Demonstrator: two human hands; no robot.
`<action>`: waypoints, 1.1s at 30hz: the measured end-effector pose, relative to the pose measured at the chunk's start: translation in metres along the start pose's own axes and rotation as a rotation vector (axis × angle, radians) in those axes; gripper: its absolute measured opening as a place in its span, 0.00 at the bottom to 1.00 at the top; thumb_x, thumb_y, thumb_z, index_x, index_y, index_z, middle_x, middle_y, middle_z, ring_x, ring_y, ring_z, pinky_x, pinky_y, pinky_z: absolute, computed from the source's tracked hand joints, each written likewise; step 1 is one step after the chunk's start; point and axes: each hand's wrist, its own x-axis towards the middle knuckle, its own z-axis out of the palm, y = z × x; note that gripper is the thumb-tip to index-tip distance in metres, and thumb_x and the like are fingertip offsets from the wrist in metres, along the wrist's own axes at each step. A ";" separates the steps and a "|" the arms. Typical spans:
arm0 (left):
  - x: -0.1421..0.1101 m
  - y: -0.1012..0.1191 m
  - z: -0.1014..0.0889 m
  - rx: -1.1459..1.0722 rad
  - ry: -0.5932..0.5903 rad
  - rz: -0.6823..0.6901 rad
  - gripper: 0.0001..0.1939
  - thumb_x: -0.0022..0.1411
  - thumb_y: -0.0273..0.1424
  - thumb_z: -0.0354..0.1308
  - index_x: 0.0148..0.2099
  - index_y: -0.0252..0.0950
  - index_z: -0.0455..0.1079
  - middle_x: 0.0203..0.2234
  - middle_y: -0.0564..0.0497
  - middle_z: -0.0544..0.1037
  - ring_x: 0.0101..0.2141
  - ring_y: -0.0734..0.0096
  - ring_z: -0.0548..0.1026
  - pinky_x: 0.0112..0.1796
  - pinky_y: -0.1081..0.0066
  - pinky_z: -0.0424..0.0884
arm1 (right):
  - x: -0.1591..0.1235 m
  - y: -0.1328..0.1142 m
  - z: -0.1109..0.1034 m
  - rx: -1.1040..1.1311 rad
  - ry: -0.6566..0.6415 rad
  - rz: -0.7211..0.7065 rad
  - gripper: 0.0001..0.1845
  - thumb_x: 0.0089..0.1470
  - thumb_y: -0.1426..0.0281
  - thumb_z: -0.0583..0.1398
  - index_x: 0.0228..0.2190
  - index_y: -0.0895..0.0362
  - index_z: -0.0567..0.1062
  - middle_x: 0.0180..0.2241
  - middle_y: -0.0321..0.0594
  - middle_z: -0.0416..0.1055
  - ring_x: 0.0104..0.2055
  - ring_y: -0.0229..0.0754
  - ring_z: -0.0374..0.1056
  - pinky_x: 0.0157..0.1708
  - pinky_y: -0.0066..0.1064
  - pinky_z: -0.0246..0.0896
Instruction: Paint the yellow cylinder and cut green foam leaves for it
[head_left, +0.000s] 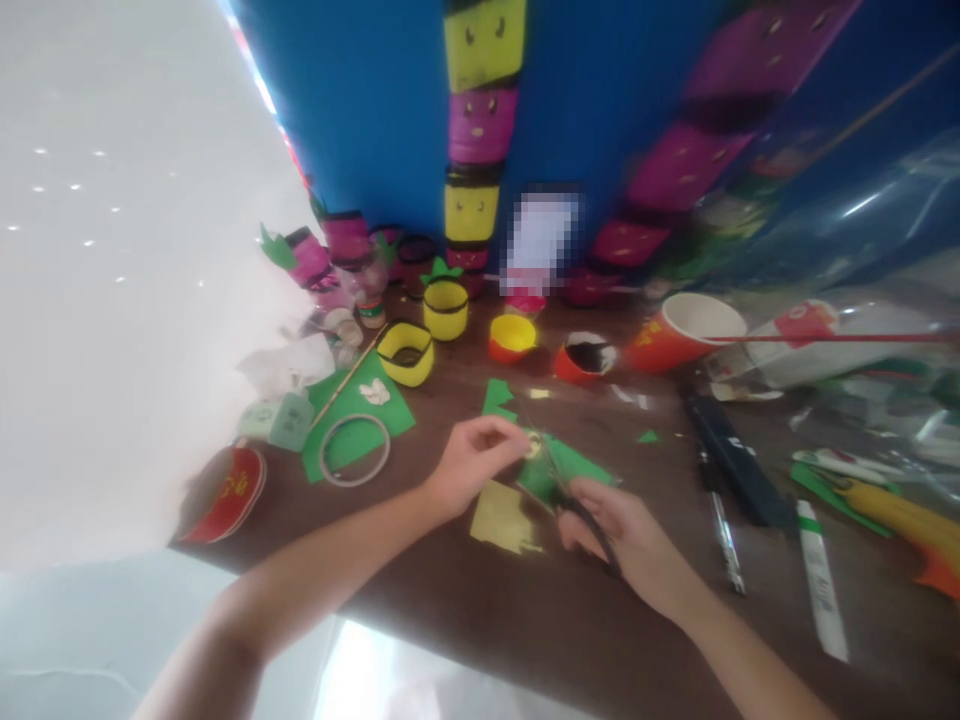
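Note:
In the middle of the table, my left hand [480, 455] is pinched around a small pale yellow paper piece [533, 445]. My right hand [611, 530] grips a pair of dark-handled scissors [592, 530], whose blades point up and left toward that piece. How far apart the blades are is blurred. Under the scissors lies a sheet of green paper [581, 462]. A larger yellow paper sheet [506, 517] with a ragged edge rests below my hands. Another cut green scrap [497, 397] lies just beyond my left hand.
Yellow cups [406, 355], an orange cup with yellow inside [513, 340] and a paint cup [585, 357] stand behind. A tape ring [355, 480] lies on green paper at left. A pen [724, 530], a white marker [821, 580] and a tall red paper cup [675, 340] are at right.

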 end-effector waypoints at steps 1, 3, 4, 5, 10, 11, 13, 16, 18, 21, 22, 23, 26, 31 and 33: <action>0.000 0.000 0.000 0.000 -0.001 -0.001 0.11 0.47 0.35 0.66 0.25 0.33 0.71 0.19 0.55 0.69 0.23 0.81 0.63 0.27 0.77 0.60 | 0.000 0.000 0.000 0.001 0.002 0.002 0.20 0.46 0.54 0.61 0.21 0.54 0.61 0.18 0.31 0.61 0.22 0.34 0.58 0.23 0.27 0.53; 0.000 0.000 0.000 -0.004 0.003 -0.005 0.11 0.46 0.35 0.66 0.25 0.33 0.71 0.18 0.55 0.68 0.22 0.81 0.63 0.27 0.77 0.60 | 0.000 -0.002 0.000 0.002 0.004 0.010 0.21 0.46 0.54 0.61 0.20 0.54 0.60 0.18 0.31 0.61 0.22 0.34 0.58 0.23 0.27 0.54; 0.000 0.000 0.000 -0.007 0.006 -0.008 0.11 0.46 0.35 0.66 0.25 0.33 0.71 0.18 0.56 0.68 0.22 0.81 0.63 0.27 0.77 0.60 | 0.000 -0.002 0.000 0.004 0.005 0.015 0.21 0.45 0.54 0.62 0.20 0.54 0.59 0.18 0.31 0.61 0.22 0.34 0.58 0.23 0.27 0.54; 0.000 0.000 0.000 -0.011 0.009 -0.011 0.11 0.46 0.35 0.66 0.24 0.33 0.71 0.18 0.56 0.68 0.22 0.81 0.63 0.27 0.77 0.60 | 0.000 -0.003 0.000 0.005 0.006 0.020 0.21 0.45 0.55 0.62 0.20 0.54 0.59 0.18 0.31 0.61 0.22 0.34 0.58 0.23 0.27 0.54; 0.000 0.001 0.001 -0.021 0.014 -0.011 0.11 0.46 0.35 0.66 0.25 0.33 0.71 0.19 0.56 0.69 0.23 0.81 0.63 0.28 0.76 0.60 | -0.001 0.000 -0.001 0.010 -0.001 0.015 0.18 0.46 0.58 0.62 0.20 0.55 0.60 0.18 0.31 0.61 0.22 0.34 0.58 0.23 0.27 0.52; 0.000 0.001 0.001 -0.023 0.014 -0.013 0.11 0.46 0.35 0.66 0.25 0.33 0.71 0.19 0.56 0.69 0.23 0.81 0.63 0.28 0.76 0.60 | 0.000 0.001 -0.001 0.010 -0.003 0.015 0.18 0.46 0.59 0.62 0.21 0.55 0.60 0.18 0.31 0.61 0.22 0.34 0.58 0.23 0.27 0.52; 0.000 0.001 0.001 -0.028 0.017 -0.017 0.11 0.46 0.35 0.66 0.25 0.33 0.71 0.19 0.56 0.69 0.22 0.81 0.64 0.28 0.75 0.60 | 0.000 0.001 -0.001 0.009 0.000 0.015 0.18 0.46 0.59 0.62 0.20 0.55 0.60 0.18 0.31 0.61 0.22 0.34 0.58 0.23 0.27 0.52; 0.000 0.001 0.001 -0.033 0.018 -0.023 0.11 0.45 0.36 0.67 0.25 0.33 0.72 0.19 0.56 0.70 0.23 0.81 0.64 0.29 0.74 0.61 | -0.001 0.000 -0.001 0.007 0.008 0.014 0.19 0.46 0.58 0.62 0.20 0.54 0.60 0.18 0.31 0.61 0.22 0.34 0.58 0.23 0.27 0.52; 0.000 0.000 0.001 -0.033 0.019 -0.025 0.11 0.45 0.36 0.67 0.25 0.33 0.72 0.19 0.55 0.70 0.23 0.80 0.64 0.30 0.74 0.61 | -0.001 -0.002 -0.001 0.004 0.004 0.017 0.20 0.45 0.57 0.63 0.20 0.55 0.60 0.18 0.31 0.61 0.22 0.34 0.58 0.23 0.27 0.53; 0.001 -0.001 0.001 -0.037 0.019 -0.023 0.11 0.45 0.36 0.67 0.25 0.33 0.72 0.19 0.56 0.70 0.23 0.81 0.64 0.29 0.75 0.60 | -0.001 -0.004 -0.002 0.001 0.006 0.023 0.20 0.45 0.56 0.63 0.20 0.55 0.60 0.18 0.31 0.61 0.22 0.34 0.59 0.23 0.27 0.54; 0.001 -0.001 0.000 -0.038 0.017 -0.020 0.11 0.45 0.36 0.67 0.26 0.33 0.72 0.19 0.55 0.70 0.23 0.81 0.64 0.29 0.75 0.60 | -0.001 -0.004 -0.002 0.002 0.010 0.024 0.21 0.44 0.56 0.63 0.20 0.55 0.60 0.18 0.31 0.61 0.22 0.34 0.59 0.23 0.27 0.54; 0.001 -0.001 0.000 -0.037 0.016 -0.016 0.11 0.46 0.36 0.67 0.26 0.33 0.72 0.19 0.55 0.70 0.23 0.81 0.64 0.29 0.75 0.60 | -0.001 -0.004 -0.001 0.002 0.016 0.025 0.21 0.44 0.55 0.63 0.20 0.55 0.60 0.18 0.31 0.61 0.22 0.34 0.59 0.23 0.27 0.55; 0.001 -0.002 0.000 -0.024 0.021 -0.015 0.11 0.46 0.36 0.66 0.26 0.33 0.71 0.19 0.56 0.69 0.23 0.81 0.63 0.28 0.75 0.60 | -0.001 -0.004 -0.001 0.005 0.024 0.029 0.20 0.42 0.57 0.64 0.20 0.55 0.61 0.18 0.31 0.62 0.22 0.34 0.60 0.23 0.26 0.56; 0.001 -0.002 0.000 -0.025 0.029 -0.030 0.11 0.46 0.35 0.65 0.26 0.33 0.71 0.18 0.56 0.68 0.22 0.82 0.63 0.27 0.76 0.58 | -0.001 -0.005 0.000 0.019 0.033 0.045 0.18 0.42 0.59 0.64 0.20 0.55 0.62 0.18 0.30 0.61 0.22 0.33 0.59 0.23 0.25 0.56; 0.001 0.000 0.000 -0.012 0.017 -0.047 0.11 0.47 0.36 0.65 0.26 0.33 0.71 0.17 0.57 0.67 0.22 0.81 0.62 0.26 0.76 0.57 | -0.001 -0.006 0.000 0.018 0.034 0.049 0.19 0.42 0.58 0.64 0.19 0.55 0.62 0.18 0.30 0.61 0.21 0.33 0.59 0.22 0.25 0.56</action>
